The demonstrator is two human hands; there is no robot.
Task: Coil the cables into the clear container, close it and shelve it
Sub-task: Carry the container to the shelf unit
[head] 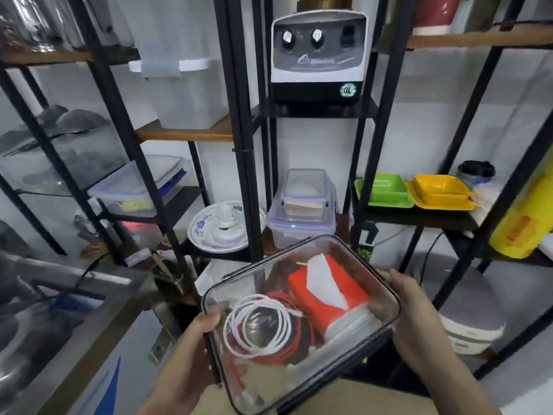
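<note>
Lidded clear plastic container [302,317], coiled white cable [258,327] inside: rigid, light, slick-walled. Left hand [196,333] and right hand [410,304] grip opposite rims; best hold.

Pretty cramped storage corner here, black metal shelving [242,121] with wooden boards against a plain white wall [425,115], a blender base [318,55] up top, green [384,190] and yellow trays [441,191] off right, steel counter [68,298] left.
</note>
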